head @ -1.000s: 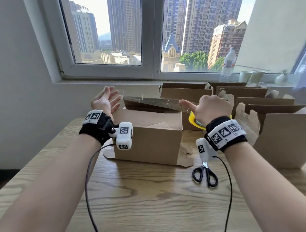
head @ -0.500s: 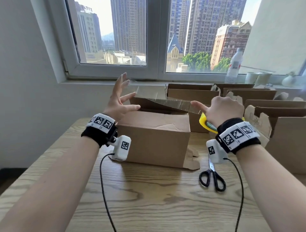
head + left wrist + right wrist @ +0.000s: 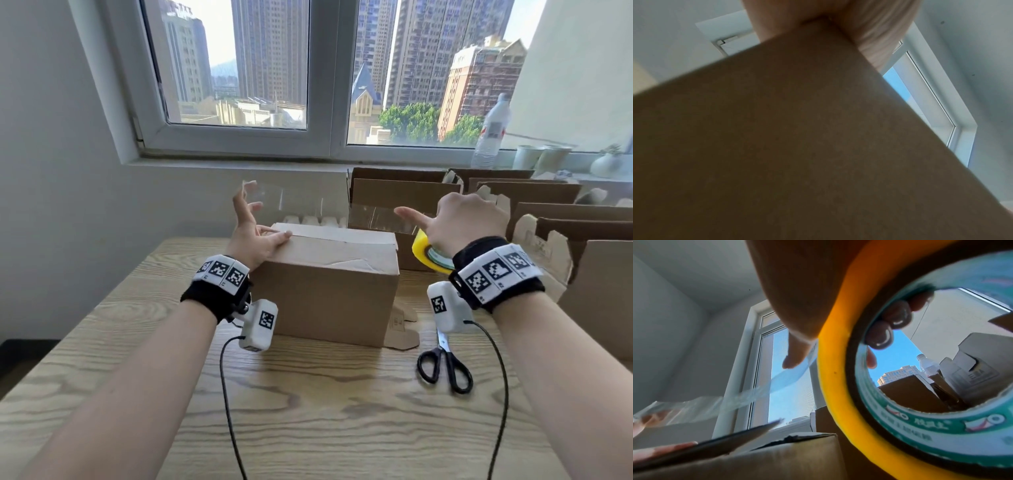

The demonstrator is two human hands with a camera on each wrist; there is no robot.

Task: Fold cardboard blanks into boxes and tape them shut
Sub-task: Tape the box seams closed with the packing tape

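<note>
Above the table's [image 3: 308, 411] middle, both hands were raised over a closed box [image 3: 325, 287].

Left hand [image 3: 251, 236]: palm turned right, thumb laid along the box's top left edge, upper fingers spread and pinching the free end of a clear tape strip [image 3: 308, 202]. Left wrist view was filled by the box wall [image 3: 797, 138].

Right hand [image 3: 462, 222]: fingers hooked through the core of a yellow-edged tape roll [image 3: 428, 253], grasping it; index finger [image 3: 795, 352] stretched leftward against the strip.

Strip: long axis left to right, spanning between the hands above the box's far edge, slightly sagging.

Box: long axis left to right, top flaps folded shut, a bottom flap showing at its right base.

Scissors [image 3: 445, 366]: flat near the table's right edge, handles toward the person, just right of the box.

Open boxes [image 3: 404, 198]: crowding the table's far right corner, behind and beside the roll.

Bottle [image 3: 491, 133] and cups [image 3: 541, 157]: on the windowsill, behind those boxes.
</note>
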